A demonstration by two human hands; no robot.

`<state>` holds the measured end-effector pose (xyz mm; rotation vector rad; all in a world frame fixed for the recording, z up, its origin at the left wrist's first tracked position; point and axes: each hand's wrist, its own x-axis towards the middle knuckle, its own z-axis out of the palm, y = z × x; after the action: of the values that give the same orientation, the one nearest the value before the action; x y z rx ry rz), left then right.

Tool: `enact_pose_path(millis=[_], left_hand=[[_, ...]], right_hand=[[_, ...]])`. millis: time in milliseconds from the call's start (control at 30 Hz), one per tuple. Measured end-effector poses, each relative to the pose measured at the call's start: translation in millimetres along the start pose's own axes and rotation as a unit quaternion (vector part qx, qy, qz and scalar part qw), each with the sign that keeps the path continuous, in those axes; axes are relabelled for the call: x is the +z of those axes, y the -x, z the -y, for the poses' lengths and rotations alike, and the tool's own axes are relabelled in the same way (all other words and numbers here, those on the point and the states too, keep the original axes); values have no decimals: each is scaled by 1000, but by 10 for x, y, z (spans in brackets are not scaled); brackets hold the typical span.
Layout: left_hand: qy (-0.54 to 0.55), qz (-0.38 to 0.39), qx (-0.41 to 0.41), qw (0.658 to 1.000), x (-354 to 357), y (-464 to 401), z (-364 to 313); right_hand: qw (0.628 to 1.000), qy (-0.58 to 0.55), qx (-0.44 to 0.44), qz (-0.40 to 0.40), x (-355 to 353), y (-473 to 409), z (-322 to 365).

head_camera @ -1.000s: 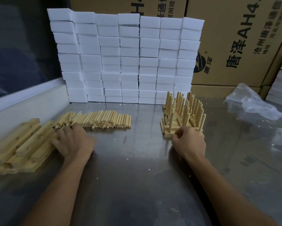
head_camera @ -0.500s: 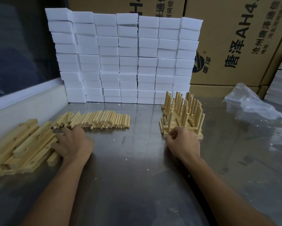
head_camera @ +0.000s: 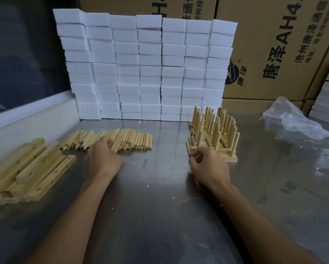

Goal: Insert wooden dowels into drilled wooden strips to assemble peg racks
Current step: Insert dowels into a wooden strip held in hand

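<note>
The steel surface [head_camera: 159, 216] fills the view, its near and right edges cut off by the frame. At 12 o'clock a wall of stacked white foam blocks [head_camera: 144, 69] hides the lower part of the printed cardboard boxes [head_camera: 277, 54] behind it, whose tops are cropped. At 9 o'clock lies a pile of drilled wooden strips [head_camera: 26, 172], its left end out of frame. At 11 o'clock loose dowels [head_camera: 135, 140] lie in a row, partly covered by the left hand [head_camera: 102, 159], which grips one wooden strip [head_camera: 116, 143] tilted up over them. At 1 o'clock stand finished peg racks [head_camera: 213, 138], stacked; how many is hard to tell. The right hand [head_camera: 209, 166], fingers curled, touches the nearest rack; whether it pinches anything I cannot tell. Crumpled clear plastic [head_camera: 291, 121] lies at 2 o'clock.
</note>
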<state>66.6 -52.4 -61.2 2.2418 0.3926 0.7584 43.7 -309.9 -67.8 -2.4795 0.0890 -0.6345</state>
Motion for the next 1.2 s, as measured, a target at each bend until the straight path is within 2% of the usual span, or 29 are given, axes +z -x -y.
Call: enact_pose_path(millis=[133, 300, 367, 500, 633, 867, 967, 1200], left_hand=[[166, 25, -29, 985, 61, 1, -16], [330, 68, -150, 929, 94, -6, -15], [345, 77, -177, 919, 92, -10, -18], [356, 97, -169, 914, 102, 32, -64], [414, 145, -159, 885, 119, 59, -124], [469, 207, -156, 844, 64, 204, -278], [473, 218, -161, 838, 40, 239, -324], [502, 244, -191, 807, 38, 220, -309]], right_hand=[[1000, -6, -7, -2, 7, 17, 9], [1000, -15, -25, -3, 14, 25, 36], [999, -18, -30, -1, 18, 32, 43], [999, -31, -38, 2, 24, 37, 50], [995, -67, -75, -13, 38, 39, 88], [978, -177, -109, 23, 131, 128, 215], [965, -234, -108, 54, 175, 187, 312], [972, -200, -95, 81, 204, 201, 294]])
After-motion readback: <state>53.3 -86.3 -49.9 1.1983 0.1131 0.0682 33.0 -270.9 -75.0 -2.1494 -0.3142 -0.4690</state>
